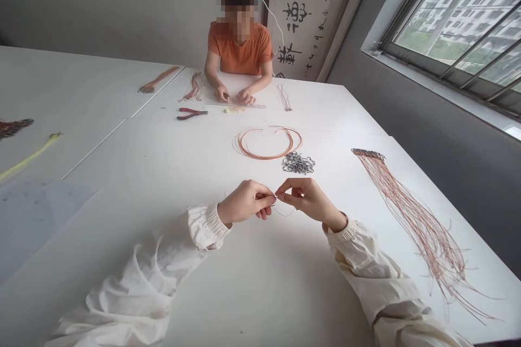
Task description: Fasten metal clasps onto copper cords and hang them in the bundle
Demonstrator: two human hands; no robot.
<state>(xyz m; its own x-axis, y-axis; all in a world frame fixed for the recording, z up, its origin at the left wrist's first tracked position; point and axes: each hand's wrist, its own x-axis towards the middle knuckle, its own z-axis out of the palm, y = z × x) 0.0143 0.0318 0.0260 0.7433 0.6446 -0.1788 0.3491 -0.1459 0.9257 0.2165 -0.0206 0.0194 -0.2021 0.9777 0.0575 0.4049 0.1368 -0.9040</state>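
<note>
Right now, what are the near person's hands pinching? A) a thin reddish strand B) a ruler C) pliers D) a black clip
A: the left hand and right hand meet at the fingertips on a thin reddish strand, which loops down below them.

Bright window (451, 27) daylight, edges seemingly warped.
</note>
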